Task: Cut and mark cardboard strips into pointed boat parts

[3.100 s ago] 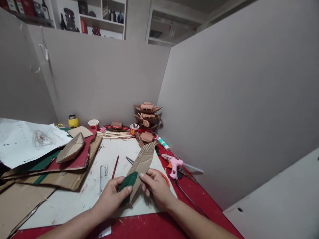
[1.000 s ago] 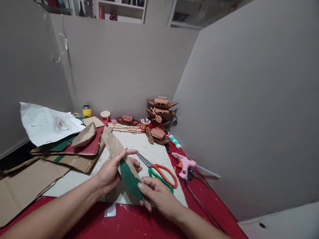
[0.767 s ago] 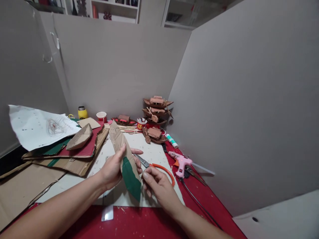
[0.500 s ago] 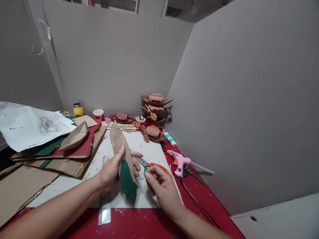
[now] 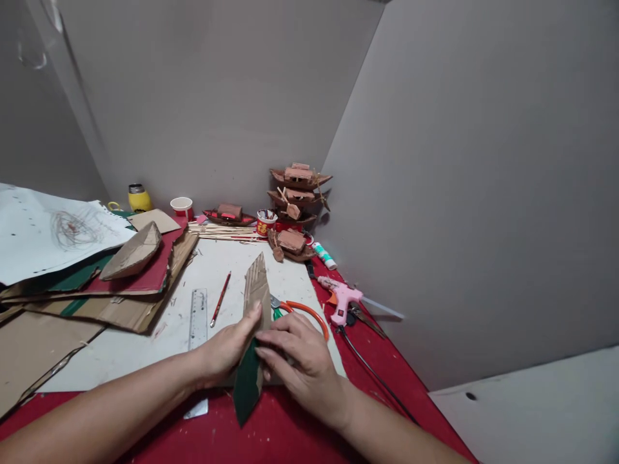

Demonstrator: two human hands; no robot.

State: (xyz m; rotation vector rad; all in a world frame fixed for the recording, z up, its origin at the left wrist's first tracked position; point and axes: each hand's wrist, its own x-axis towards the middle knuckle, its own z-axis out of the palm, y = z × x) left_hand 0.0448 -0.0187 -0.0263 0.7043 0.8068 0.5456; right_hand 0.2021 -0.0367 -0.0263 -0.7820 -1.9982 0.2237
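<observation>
My left hand (image 5: 227, 351) is closed around a long, pointed piece of cardboard (image 5: 256, 290), its thumb lying on the near face. The upper part is bare brown with ridges at the tip, and the lower part is dark green. The fingers of my right hand (image 5: 297, 361) are bent against the right edge of this piece, about where brown meets green. Just beyond the right hand lie orange-handled scissors (image 5: 309, 312), partly covered by it. A red pencil (image 5: 221, 298) and a clear ruler (image 5: 197, 319) lie to the left, the ruler partly under my left forearm.
Stacked cardboard sheets (image 5: 145, 316) with a small cardboard hull (image 5: 133, 252) on top fill the left. Several brown model boats (image 5: 293, 241), thin sticks (image 5: 227, 231) and paper cups (image 5: 182, 207) stand at the back. A pink glue gun (image 5: 343, 299) with a cord lies right.
The cardboard piece has come nearer and turned, its tip now leaning right. My right hand has moved left from beside the scissors onto its edge. The pencil has come into sight.
</observation>
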